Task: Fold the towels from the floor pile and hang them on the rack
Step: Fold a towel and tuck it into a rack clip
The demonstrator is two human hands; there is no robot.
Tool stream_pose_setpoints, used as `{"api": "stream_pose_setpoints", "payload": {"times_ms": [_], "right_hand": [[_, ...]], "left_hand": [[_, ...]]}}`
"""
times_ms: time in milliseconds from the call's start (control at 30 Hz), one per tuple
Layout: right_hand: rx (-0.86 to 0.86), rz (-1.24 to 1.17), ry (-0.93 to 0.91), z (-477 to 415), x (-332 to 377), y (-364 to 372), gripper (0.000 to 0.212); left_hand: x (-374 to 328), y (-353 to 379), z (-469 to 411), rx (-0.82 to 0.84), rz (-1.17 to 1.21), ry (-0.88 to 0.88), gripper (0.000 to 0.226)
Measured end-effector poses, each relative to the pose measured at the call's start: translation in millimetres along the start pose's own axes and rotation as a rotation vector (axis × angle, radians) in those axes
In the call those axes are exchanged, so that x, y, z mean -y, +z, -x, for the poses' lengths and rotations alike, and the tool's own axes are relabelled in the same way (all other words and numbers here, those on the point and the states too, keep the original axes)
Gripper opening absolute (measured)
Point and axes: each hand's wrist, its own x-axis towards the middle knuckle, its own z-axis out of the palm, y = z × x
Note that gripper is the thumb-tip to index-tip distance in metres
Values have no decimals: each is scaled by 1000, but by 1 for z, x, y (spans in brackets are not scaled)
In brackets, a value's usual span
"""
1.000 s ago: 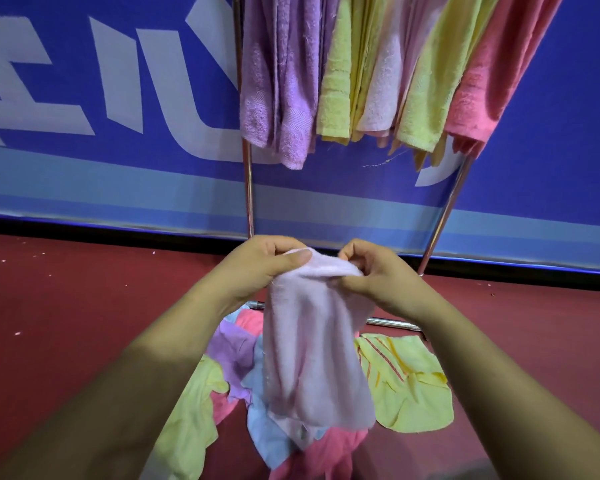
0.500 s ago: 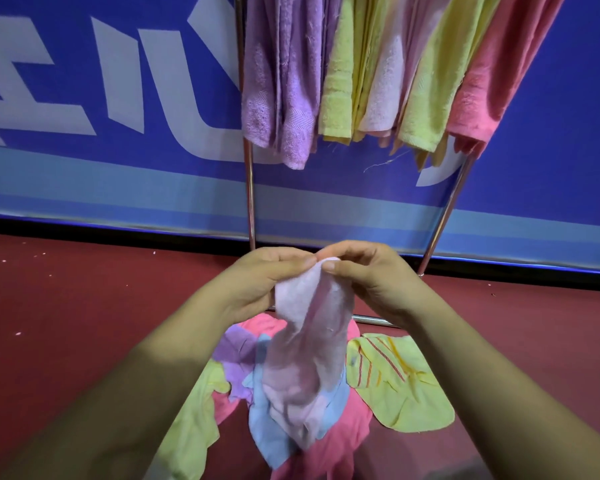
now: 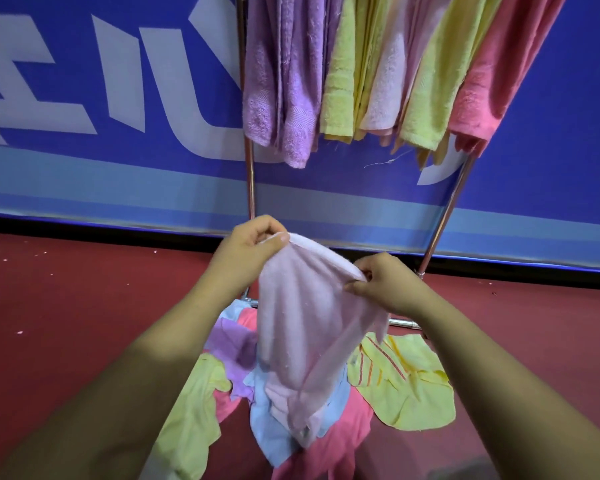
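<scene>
Both hands pinching pale pink towel, left hand, right hand, now spread apart

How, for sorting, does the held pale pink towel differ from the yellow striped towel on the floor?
The pale pink towel hangs pinched between left hand and right hand; the yellow striped towel lies spread on the floor. Pink is plain; yellow carries red stripes. Neither is folded.

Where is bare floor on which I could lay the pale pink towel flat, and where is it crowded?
Bare red floor lies left of the floor pile, up to the blue banner. A second bare patch lies right of the yellow striped towel, past the rack leg. Under the pale pink towel it is crowded.
</scene>
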Motion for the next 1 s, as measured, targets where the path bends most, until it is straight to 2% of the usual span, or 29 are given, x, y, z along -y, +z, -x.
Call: {"api": "stream_pose_setpoints", "payload": {"times_ms": [167, 233, 300, 367, 433, 533, 633, 700, 800, 867, 933, 1000], "right_hand": [[-47, 85, 208, -6, -24, -1, 31], [-96, 97, 251, -8, -26, -3, 36], [-157, 40, 265, -8, -27, -4, 32], [-236, -188, 264, -7, -25, -1, 31], [-279, -524, 289, -6, -19, 3, 35], [-179, -994, 309, -6, -8, 8, 32], [-52, -1229, 251, -4, 6, 8, 16], [-28, -1257, 191, -2, 12, 11, 13], [-109, -1031, 118, -1, 15, 16, 15], [-111, -946, 66, 2, 18, 19, 6], [-68, -975, 31, 4, 23, 20, 7], [-32, -980, -17, 7, 28, 20, 10]], "left_hand": [[11, -15, -7, -315, -100, -137, 9], [16, -19, -9, -368, -132, -199, 6], [17, -20, -9, -371, -122, -220, 7], [14, -17, -6, -280, -120, -188, 15], [8, -14, -3, -116, -72, -145, 17], [2, -7, 2, 158, 86, -132, 19], [1, 0, 7, 374, 145, -76, 29], [1, 6, 10, 379, 13, 13, 29], [3, 11, 11, 294, -133, 90, 14], [4, 14, 11, 285, -213, 170, 9], [6, 15, 10, 275, -299, 242, 11], [3, 16, 10, 344, -288, 211, 17]]}}
